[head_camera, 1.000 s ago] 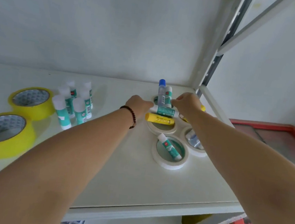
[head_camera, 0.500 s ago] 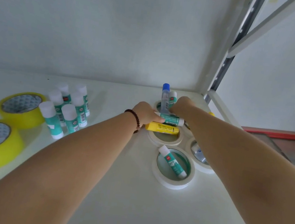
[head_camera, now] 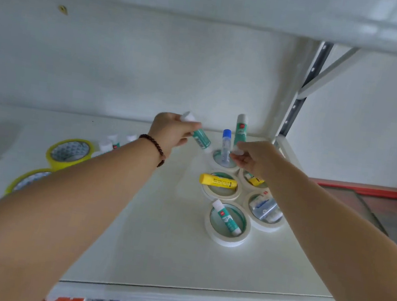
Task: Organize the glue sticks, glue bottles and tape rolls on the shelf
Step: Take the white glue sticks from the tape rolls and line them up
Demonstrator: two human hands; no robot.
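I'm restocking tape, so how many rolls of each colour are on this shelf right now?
White tape rolls: 5
Yellow tape rolls: 2, the nearer one partly hidden by the left arm
Total: 7

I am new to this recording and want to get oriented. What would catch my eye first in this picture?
Two bare forearms reach over the white shelf: the left hand holds a teal glue stick with a white cap in the air, and the right hand lifts another teal glue stick. Under them lies a cluster of white tape rolls, one carrying a yellow glue stick. Two yellow tape rolls sit at the left.
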